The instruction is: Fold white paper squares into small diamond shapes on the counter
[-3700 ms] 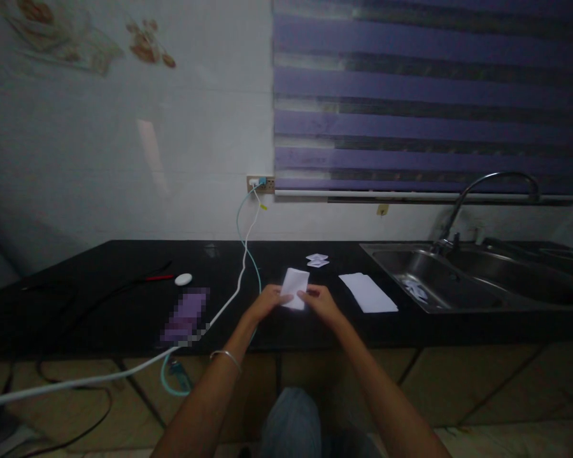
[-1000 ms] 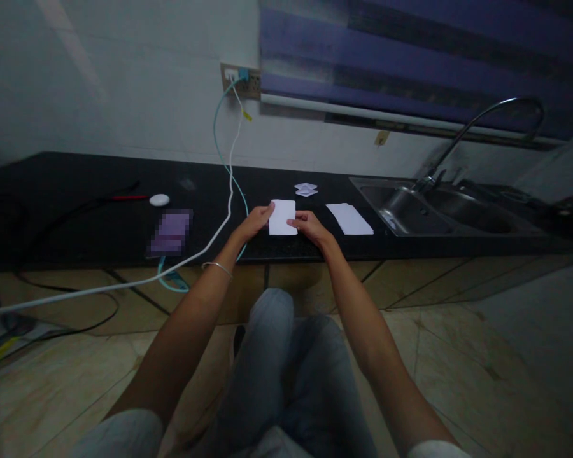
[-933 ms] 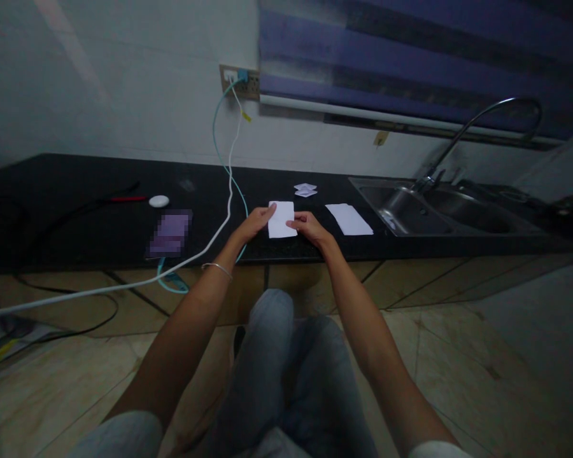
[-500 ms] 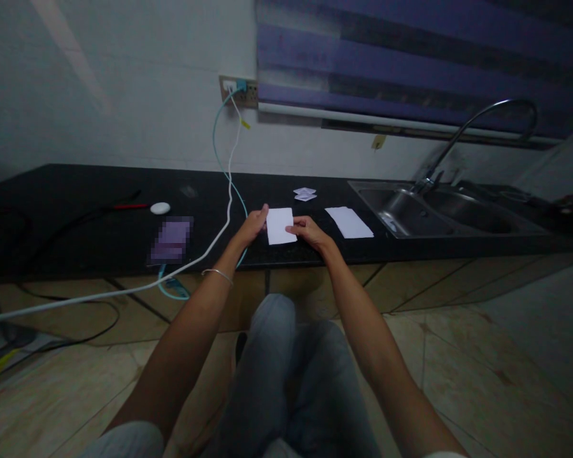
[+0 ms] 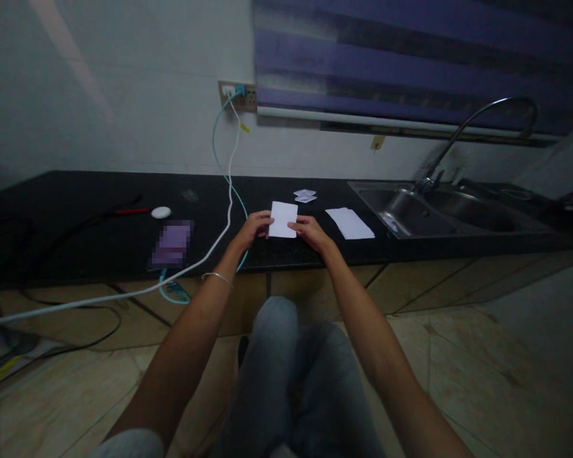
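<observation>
A small white sheet of paper (image 5: 283, 220) is held up over the dark countertop between my two hands. My left hand (image 5: 254, 229) pinches its left edge, thumb on the front and fingers behind. On the opposite edge, my right hand (image 5: 311, 231) grips with the thumb over the paper. Just beyond lies a folded white paper shape (image 5: 305, 196). To the right of my right hand rests a pile of white paper sheets (image 5: 350, 224), slightly fanned.
A steel double sink (image 5: 405, 213) with a curved faucet (image 5: 463, 130) is at the right. White and teal cables (image 5: 230, 191) run from the wall socket (image 5: 248, 95) across the counter (image 5: 95, 191). A white round object (image 5: 161, 212) and a blurred purple item (image 5: 172, 243) lie left.
The paper has risen slightly and straightened. My left thumb has come down from the top corner onto the paper's left edge; my right hand keeps its grip.
</observation>
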Demonstrator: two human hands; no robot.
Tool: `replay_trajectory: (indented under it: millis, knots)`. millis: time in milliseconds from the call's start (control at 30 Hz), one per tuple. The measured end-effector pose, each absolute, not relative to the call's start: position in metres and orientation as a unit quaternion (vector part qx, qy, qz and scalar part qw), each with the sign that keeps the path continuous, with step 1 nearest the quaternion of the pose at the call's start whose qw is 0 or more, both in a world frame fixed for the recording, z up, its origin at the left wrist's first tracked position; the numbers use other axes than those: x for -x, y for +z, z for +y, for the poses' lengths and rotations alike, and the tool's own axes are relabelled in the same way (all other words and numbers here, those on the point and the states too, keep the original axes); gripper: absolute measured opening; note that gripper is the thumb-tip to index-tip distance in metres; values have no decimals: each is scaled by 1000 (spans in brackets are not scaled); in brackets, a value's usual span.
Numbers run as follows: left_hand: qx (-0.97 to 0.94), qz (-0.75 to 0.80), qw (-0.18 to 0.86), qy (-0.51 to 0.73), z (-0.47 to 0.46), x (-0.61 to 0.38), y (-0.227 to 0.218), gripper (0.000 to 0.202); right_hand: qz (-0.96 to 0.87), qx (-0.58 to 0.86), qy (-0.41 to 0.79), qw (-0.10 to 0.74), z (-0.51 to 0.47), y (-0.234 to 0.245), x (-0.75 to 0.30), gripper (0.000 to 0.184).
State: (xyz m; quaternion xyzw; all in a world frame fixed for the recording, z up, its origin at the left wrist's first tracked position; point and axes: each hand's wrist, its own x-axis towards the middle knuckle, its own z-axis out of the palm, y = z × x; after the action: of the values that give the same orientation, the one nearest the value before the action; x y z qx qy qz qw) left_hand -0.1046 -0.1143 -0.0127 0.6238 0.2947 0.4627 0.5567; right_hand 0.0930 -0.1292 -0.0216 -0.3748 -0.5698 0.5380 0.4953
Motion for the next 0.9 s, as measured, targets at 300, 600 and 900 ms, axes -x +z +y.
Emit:
replay_trajectory:
  millis: [300, 600, 900]
  knots:
    - [-628, 327, 561, 428, -106, 109, -20, 17, -524, 342, 546, 557, -119, -33, -94, 34]
    - [-617, 291, 575, 451, -113, 110, -12, 41, -543, 374, 502, 560, -115, -38, -97, 24]
    - [-685, 339, 523, 376, -113, 99, -12, 41, -555, 368, 467, 581, -111, -42, -96, 20]
